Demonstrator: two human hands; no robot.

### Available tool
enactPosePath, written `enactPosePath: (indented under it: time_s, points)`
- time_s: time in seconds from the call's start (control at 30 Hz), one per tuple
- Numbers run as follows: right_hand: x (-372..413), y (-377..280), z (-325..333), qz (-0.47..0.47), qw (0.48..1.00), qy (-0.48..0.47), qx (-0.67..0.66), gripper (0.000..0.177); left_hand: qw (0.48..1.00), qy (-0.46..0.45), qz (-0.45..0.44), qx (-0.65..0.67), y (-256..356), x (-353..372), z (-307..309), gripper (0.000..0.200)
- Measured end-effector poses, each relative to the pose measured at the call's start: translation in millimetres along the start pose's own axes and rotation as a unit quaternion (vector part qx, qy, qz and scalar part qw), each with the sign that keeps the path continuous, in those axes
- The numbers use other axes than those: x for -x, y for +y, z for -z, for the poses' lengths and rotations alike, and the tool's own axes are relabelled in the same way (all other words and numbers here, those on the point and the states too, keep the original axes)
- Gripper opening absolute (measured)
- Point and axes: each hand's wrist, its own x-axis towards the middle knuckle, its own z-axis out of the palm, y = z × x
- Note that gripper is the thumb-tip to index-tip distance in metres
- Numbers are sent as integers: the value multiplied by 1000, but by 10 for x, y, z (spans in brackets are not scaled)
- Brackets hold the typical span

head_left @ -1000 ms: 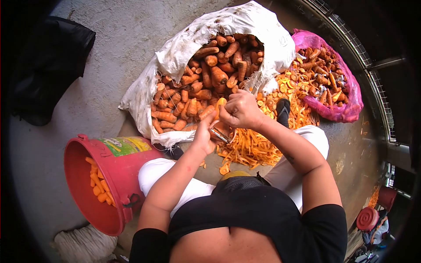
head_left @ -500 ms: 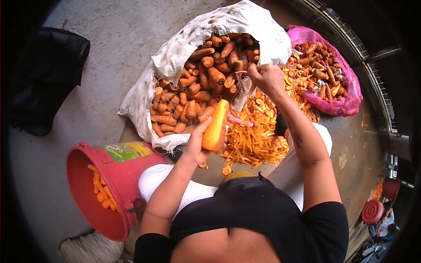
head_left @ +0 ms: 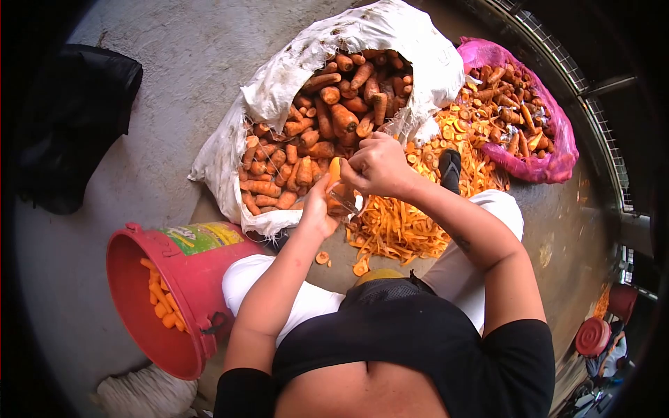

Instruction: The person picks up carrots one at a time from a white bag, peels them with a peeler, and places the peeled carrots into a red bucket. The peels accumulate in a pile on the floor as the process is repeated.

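Observation:
My left hand (head_left: pixel 319 212) is closed around a large carrot (head_left: pixel 335 169), held tilted above my lap; its pale yellow-orange end sticks up past the fingers. Across it lies my right hand (head_left: pixel 380 164), fingers curled around a peeler whose handle the fist hides. Motion blurs the peeler's blade beside the carrot. Just beyond both hands, a white woven sack (head_left: pixel 233 167) lies open, full of unpeeled carrots (head_left: pixel 341 120). Below my right forearm is a heap of orange peelings (head_left: pixel 401 226) on the floor.
A red bucket (head_left: pixel 157 251) lies tipped at my left, with peeled carrots (head_left: pixel 164 299) inside. The pink sack (head_left: pixel 540 171) at the far right holds more carrots and scraps. A black bag (head_left: pixel 77 125) is at the far left. A sandal-clad foot (head_left: pixel 450 171) rests among the peelings.
My right hand has come down and left, from beside the sack's opening to the carrot. My left hand has turned the carrot, so less of its peeled side shows.

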Motion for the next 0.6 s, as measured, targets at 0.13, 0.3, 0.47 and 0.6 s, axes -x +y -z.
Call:
enactPosePath:
  time_s: [0.13, 0.3, 0.47, 0.6]
  points:
    - [33, 7, -19, 5, 1000, -10, 7, 32, 999, -46, 8, 8, -10, -39, 48, 39]
    - [72, 18, -47, -7, 999, -33, -6, 33, 1000, 3, -1, -14, -67, -8, 44, 36]
    - [111, 62, -103, -11, 998, -6, -61, 36, 999, -33, -5, -39, -16, 144, -74, 33]
    - [121, 576, -82, -144, 987, -44, 60, 36, 993, -85, -32, -74, -68, 367, -104, 35]
